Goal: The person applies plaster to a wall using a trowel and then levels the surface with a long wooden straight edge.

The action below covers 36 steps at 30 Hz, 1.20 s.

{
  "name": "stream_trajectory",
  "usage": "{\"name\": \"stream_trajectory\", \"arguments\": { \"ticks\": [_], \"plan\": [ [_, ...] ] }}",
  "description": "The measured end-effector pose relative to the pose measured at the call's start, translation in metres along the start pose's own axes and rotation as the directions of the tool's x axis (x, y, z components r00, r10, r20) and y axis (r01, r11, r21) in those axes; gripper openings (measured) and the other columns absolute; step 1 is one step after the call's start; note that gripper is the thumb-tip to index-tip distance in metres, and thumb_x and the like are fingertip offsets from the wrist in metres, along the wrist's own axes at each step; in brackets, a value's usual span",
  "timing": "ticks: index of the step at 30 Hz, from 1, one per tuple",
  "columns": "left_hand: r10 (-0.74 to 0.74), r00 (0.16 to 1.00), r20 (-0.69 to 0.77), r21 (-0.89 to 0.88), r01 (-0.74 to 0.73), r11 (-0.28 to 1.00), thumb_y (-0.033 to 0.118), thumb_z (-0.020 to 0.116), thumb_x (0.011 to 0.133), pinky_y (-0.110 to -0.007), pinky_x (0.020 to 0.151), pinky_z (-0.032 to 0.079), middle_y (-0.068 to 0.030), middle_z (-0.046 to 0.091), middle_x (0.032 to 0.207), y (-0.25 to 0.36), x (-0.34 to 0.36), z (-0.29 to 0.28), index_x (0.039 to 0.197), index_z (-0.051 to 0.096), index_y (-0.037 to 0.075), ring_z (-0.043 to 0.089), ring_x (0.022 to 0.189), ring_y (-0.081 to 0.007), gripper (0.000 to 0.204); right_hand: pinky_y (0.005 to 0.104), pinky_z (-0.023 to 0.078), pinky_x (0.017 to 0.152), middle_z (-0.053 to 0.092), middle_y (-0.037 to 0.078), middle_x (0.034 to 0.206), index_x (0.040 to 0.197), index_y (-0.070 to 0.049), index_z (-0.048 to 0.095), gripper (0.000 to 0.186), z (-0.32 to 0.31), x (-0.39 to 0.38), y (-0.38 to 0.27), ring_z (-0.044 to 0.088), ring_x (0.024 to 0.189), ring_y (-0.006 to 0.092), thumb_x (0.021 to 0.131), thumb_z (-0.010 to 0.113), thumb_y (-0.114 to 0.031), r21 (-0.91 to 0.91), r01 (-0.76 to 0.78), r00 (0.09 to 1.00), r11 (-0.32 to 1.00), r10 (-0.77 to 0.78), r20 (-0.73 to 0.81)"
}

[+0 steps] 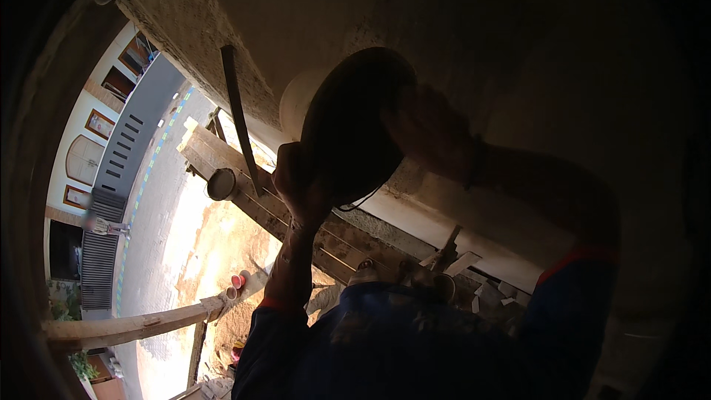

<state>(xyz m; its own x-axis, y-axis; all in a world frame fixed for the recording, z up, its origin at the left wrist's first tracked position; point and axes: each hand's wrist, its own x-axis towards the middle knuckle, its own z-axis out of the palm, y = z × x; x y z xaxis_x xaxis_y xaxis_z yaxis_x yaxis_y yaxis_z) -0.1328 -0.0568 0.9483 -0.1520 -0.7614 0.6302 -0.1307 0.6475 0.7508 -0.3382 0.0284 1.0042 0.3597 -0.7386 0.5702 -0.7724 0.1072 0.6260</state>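
A dark round bucket (352, 126) is raised in front of me, close to the plastered surface, its inside lost in shadow. A thin wire handle hangs at its lower edge. My left hand (298, 187) is closed on the bucket's lower left side, thumb up. At its right side is my right hand (431, 127), overlapping the edge. That hand is dark and smeared, so its fingers and anything in them cannot be made out. Behind the bucket's left edge shows a pale round shape (295, 102).
Below lies a plank scaffold platform (266, 211) with a second bucket (221, 184) on it. A dark bar (238, 111) stands left of my left hand. A wooden beam (141, 328) crosses lower left. Red cup-like containers (238, 281) lie on sandy ground; a street and person (107, 227) are beyond.
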Motion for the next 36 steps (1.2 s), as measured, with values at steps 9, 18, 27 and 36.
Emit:
{"name": "stream_trajectory", "arguments": {
  "ticks": [9,18,27,36],
  "plan": [
    [0.174,0.984,0.024,0.033,-0.175,0.984,0.012,0.071,0.069,-0.029,0.058,0.047,-0.0078,0.057,0.072,0.011,0.006,-0.017,0.084,0.054,0.002,0.058,0.061,-0.0185,0.024,0.0392,0.052,0.073,0.065,0.01,0.078,0.104,-0.008,0.061,0.022,0.022,0.003,0.011,0.064,0.084,0.0232,0.086,0.053,-0.016,0.569,-0.166,0.819,0.805,-0.209,0.535],
    [0.173,0.959,0.223,-0.012,-0.175,0.984,0.008,0.067,0.069,-0.029,0.06,0.047,-0.0076,0.057,0.074,0.004,0.014,-0.026,0.087,0.054,0.002,0.058,0.063,-0.0175,0.022,0.037,0.053,0.063,0.062,0.011,0.091,0.115,-0.004,0.05,0.029,0.071,-0.058,-0.035,0.064,0.077,0.0263,0.092,0.053,-0.021,0.869,-0.277,0.872,0.411,-0.272,0.406],
    [-0.116,0.986,0.116,-0.011,0.118,0.993,0.005,0.064,0.069,-0.024,0.065,0.043,-0.0014,0.049,0.073,-0.035,0.028,-0.022,0.086,0.052,0.003,0.046,0.069,-0.0094,0.022,0.0234,0.048,0.057,0.06,0.003,0.073,0.12,-0.001,0.05,0.036,0.035,-0.064,-0.067,0.057,0.06,0.0079,0.088,0.061,-0.016,0.707,-0.632,0.775,-0.318,-0.279,0.567],
    [-0.237,0.962,-0.134,0.017,0.242,0.97,0.008,0.066,0.065,-0.024,0.06,0.036,0.002,0.038,0.067,-0.072,0.012,-0.051,0.076,0.045,0.005,0.036,0.065,-0.0099,0.024,0.0377,0.05,0.074,0.061,0.018,0.095,0.11,-0.002,0.048,0.052,-0.022,-0.022,0.034,0.064,0.084,0.0279,0.077,0.073,-0.033,0.763,-0.62,0.743,0.184,-0.176,0.646]
  ]
}}
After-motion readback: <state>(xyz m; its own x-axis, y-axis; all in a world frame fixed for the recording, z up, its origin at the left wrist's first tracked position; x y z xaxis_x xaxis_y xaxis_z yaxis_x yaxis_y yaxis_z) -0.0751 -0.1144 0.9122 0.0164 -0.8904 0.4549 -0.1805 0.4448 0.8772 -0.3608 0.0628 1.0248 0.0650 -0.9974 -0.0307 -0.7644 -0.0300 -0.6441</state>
